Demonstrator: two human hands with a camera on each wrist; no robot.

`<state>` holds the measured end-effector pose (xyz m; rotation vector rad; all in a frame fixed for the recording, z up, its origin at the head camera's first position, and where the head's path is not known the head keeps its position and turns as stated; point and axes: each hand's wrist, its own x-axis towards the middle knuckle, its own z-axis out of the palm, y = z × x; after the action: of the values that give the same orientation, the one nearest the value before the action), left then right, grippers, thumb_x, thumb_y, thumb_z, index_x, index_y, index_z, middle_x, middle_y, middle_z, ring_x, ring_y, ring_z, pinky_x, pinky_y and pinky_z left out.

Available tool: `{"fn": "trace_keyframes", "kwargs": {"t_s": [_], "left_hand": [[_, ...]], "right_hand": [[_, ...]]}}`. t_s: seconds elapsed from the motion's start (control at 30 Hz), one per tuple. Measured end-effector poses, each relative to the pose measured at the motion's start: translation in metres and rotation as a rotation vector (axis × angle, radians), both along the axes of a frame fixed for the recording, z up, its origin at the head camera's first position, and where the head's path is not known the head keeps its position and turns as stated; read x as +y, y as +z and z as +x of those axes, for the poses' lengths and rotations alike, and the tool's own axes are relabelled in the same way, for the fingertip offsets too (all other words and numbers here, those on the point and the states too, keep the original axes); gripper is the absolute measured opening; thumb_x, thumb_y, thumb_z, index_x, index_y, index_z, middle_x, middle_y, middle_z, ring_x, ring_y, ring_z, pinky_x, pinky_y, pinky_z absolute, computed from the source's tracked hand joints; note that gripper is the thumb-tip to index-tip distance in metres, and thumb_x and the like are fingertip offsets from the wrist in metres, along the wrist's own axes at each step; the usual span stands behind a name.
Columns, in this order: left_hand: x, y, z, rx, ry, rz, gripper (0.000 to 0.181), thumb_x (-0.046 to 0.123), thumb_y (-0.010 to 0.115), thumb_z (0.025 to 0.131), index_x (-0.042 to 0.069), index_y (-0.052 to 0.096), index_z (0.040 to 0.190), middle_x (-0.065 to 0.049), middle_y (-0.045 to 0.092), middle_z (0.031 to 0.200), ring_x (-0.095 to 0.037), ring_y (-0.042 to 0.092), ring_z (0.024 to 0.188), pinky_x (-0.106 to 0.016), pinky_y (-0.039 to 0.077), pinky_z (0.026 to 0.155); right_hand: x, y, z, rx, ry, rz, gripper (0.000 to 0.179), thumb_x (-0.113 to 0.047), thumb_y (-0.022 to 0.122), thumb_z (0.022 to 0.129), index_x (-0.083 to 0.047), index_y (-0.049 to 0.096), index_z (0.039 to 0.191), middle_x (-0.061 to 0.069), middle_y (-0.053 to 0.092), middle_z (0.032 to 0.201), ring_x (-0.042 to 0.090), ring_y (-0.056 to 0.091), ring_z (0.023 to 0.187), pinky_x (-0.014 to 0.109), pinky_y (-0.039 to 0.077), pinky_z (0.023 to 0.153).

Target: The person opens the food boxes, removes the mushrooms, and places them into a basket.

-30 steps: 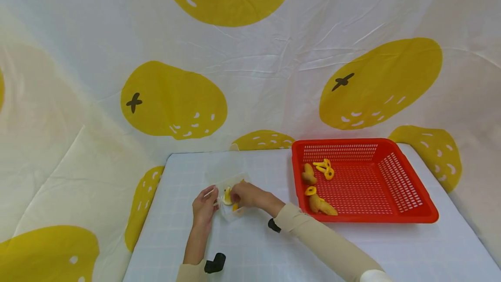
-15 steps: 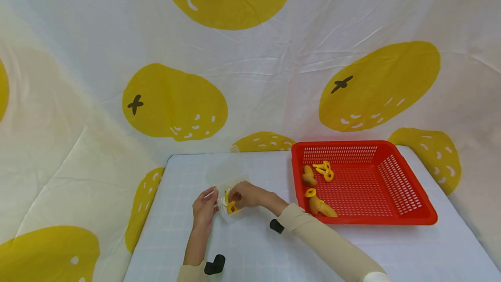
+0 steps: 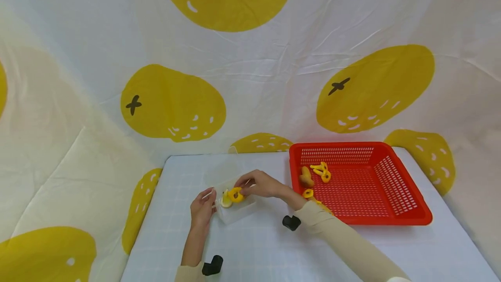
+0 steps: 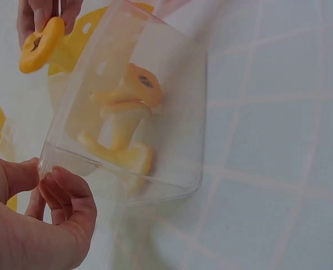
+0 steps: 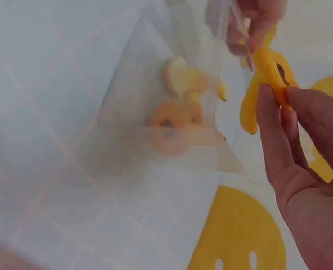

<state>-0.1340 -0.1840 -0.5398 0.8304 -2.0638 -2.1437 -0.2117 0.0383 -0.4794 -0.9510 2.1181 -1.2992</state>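
My left hand (image 3: 202,210) pinches the near-left rim of a clear plastic box (image 3: 236,216). Between the thumb and fingers of my right hand (image 3: 262,185) is a yellow squash-shaped piece (image 5: 268,70), with a round flat orange end, a dark slot in its middle and a slimmer neck. It is over the upper part of the box in the head view and outside the wall in the left wrist view. Inside lie a similar orange-faced piece (image 4: 144,84) and a paler banana-yellow one (image 4: 124,157), seen through the plastic.
A transparent lid (image 3: 221,169) stands up behind the box. To the right sits a red perforated basket (image 3: 360,221), holding brown lumpy pieces (image 3: 306,177) and yellow ones (image 3: 322,172). Behind the white table (image 3: 250,251) hangs a cloth printed with yellow fruit.
My right hand has risen from inside the box and moved up and right, bringing the yellow squash-shaped piece into view. My left hand keeps hold of the box rim.
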Motion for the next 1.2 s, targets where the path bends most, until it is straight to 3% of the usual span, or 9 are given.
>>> {"fn": "trace_keyframes", "kwargs": {"t_s": [0.4, 0.7, 0.97, 1.2], "left_hand": [[-0.003, -0.001, 0.002, 0.001, 0.005, 0.004, 0.042, 0.022, 0.065, 0.104, -0.001, 0.058, 0.138, -0.022, 0.061, 0.128, -0.019, 0.062, 0.088, -0.023, 0.053, 0.068], [-0.003, 0.000, 0.002, -0.002, -0.004, -0.001, 0.042, 0.021, 0.064, 0.104, -0.002, 0.057, 0.138, -0.020, 0.062, 0.124, -0.018, 0.061, 0.084, -0.021, 0.052, 0.066], [-0.003, -0.002, 0.000, -0.009, 0.007, -0.007, 0.040, 0.021, 0.065, 0.104, 0.000, 0.058, 0.137, -0.021, 0.061, 0.125, -0.022, 0.060, 0.088, -0.021, 0.052, 0.066], [-0.002, -0.002, -0.004, -0.016, 0.015, 0.004, 0.039, 0.022, 0.065, 0.103, 0.001, 0.059, 0.136, -0.015, 0.063, 0.119, -0.024, 0.061, 0.091, -0.021, 0.051, 0.065]], "right_hand": [[0.054, 0.017, -0.002, -0.080, -0.076, -0.116, 0.028, -0.002, 0.065, 0.100, 0.005, 0.067, 0.127, 0.017, 0.070, 0.120, 0.028, 0.070, 0.103, 0.034, 0.057, 0.093], [0.095, 0.021, 0.001, -0.009, -0.231, -0.083, 0.026, -0.008, 0.069, 0.099, -0.003, 0.071, 0.124, 0.010, 0.072, 0.113, 0.025, 0.067, 0.099, 0.030, 0.057, 0.087], [0.130, 0.027, 0.006, -0.013, -0.349, -0.107, 0.026, -0.010, 0.071, 0.098, -0.003, 0.071, 0.123, 0.013, 0.072, 0.114, 0.028, 0.066, 0.102, 0.047, 0.057, 0.091], [0.164, 0.023, 0.010, 0.030, -0.410, -0.127, 0.027, -0.008, 0.070, 0.098, -0.001, 0.070, 0.124, 0.016, 0.071, 0.116, 0.031, 0.066, 0.106, 0.031, 0.057, 0.089]]}}
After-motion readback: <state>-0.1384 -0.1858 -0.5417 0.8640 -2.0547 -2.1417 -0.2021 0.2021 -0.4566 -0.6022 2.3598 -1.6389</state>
